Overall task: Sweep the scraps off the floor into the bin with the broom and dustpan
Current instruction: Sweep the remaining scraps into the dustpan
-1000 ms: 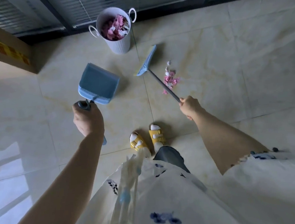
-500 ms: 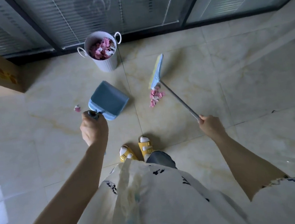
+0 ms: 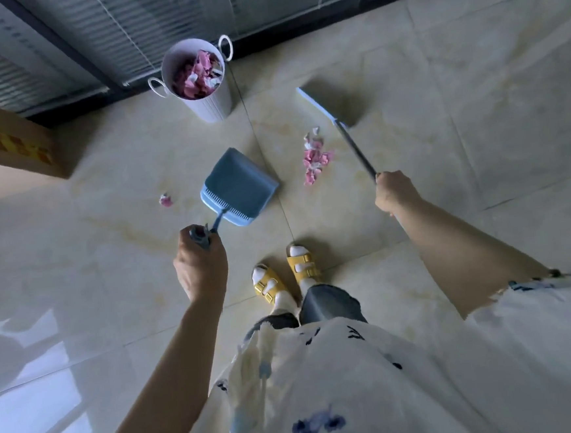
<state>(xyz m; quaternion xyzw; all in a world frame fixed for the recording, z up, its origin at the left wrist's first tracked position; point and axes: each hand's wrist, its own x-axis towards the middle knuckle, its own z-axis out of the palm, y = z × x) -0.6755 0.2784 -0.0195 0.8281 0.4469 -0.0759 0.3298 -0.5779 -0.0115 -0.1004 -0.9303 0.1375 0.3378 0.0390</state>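
Dustpan [image 3: 240,185], blue: handle gripped in curled left hand [image 3: 201,267]. Broom [image 3: 323,105]: shaft clenched by right hand [image 3: 393,190]. Scraps [image 3: 315,161] (pink and white) heaped on floor [image 3: 458,127] between them; bin [image 3: 212,100] beyond, part-filled.

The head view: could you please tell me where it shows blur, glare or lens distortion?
In the head view the broom is smeared soft at its head, while the dustpan and scraps look sharp. In the same view, window light glares white off the floor at lower left. The head view's wide angle makes the window frame lean and bow.
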